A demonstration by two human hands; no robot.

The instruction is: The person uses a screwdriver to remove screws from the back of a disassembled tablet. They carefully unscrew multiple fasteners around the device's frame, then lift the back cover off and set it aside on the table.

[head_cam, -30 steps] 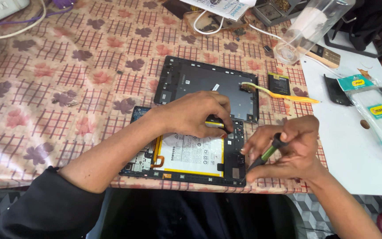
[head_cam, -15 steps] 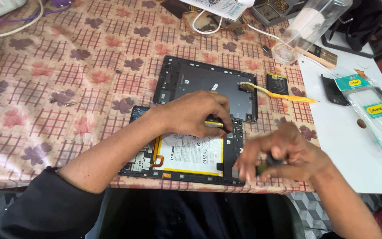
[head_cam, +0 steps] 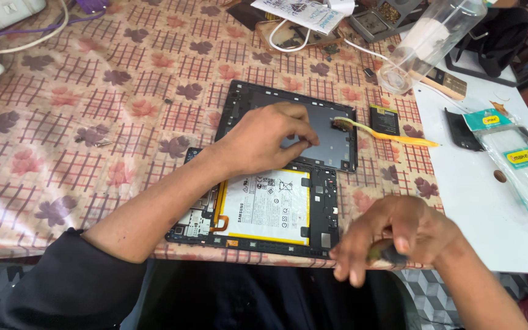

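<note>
An opened tablet body (head_cam: 322,211) lies at the table's near edge, its white and yellow battery (head_cam: 267,208) exposed. Just behind it rests the dark back cover (head_cam: 337,146), inner side up. My left hand (head_cam: 267,137) hovers over that cover with fingertips pinched together; whether anything small sits between them is hidden. My right hand (head_cam: 401,235) is off the tablet's right corner, past the table's front edge, blurred, and gripping a dark-handled screwdriver (head_cam: 383,253). A yellow toothbrush (head_cam: 392,135) lies with its head on the cover's right edge.
A floral tablecloth (head_cam: 93,122) covers the table; a white board (head_cam: 478,208) adjoins it on the right with plastic packets (head_cam: 524,168) and a black part (head_cam: 459,129). Behind are a clear bottle (head_cam: 429,36), a small dark module (head_cam: 385,119), cables and a white power strip (head_cam: 1,12).
My left hand has lifted off the tablet body and moved back over the cover. My right hand with the screwdriver has pulled away toward me and to the right.
</note>
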